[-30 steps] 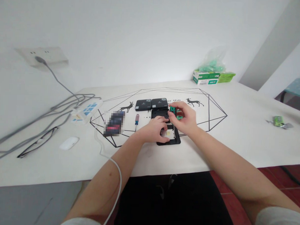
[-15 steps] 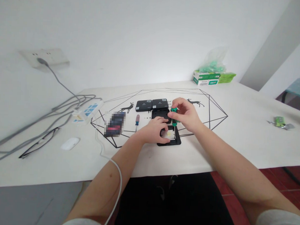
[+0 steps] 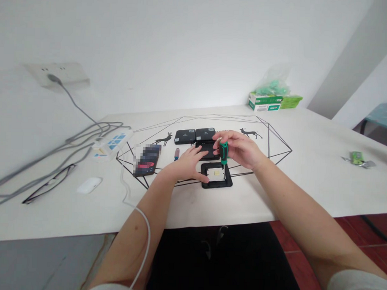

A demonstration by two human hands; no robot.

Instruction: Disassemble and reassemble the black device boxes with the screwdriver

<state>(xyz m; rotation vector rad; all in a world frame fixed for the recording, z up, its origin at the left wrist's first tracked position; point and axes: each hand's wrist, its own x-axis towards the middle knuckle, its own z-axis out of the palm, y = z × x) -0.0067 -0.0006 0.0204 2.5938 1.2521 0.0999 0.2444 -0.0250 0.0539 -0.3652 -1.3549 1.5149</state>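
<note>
A black square casing (image 3: pixel 217 177) lies open on the white table, showing a pale board inside. My right hand (image 3: pixel 240 150) is closed round a green-handled screwdriver (image 3: pixel 224 152), held upright with its tip down at the casing's far right corner. My left hand (image 3: pixel 188 164) rests with fingers spread on the table, touching the casing's left edge and a black unit (image 3: pixel 209 151) just behind it. Two more black units (image 3: pixel 195 135) lie side by side further back.
A second screwdriver (image 3: pixel 176 153) with a red and blue handle lies left of my left hand. A phone (image 3: pixel 144 162), power strip (image 3: pixel 112 143) with grey cables, glasses (image 3: pixel 48 184) and a white mouse (image 3: pixel 89 185) sit at left. Green boxes (image 3: pixel 271 102) stand at the back.
My right hand has turned the green screwdriver upright and set its tip at the casing. My left hand slid left off the casing, uncovering the board inside.
</note>
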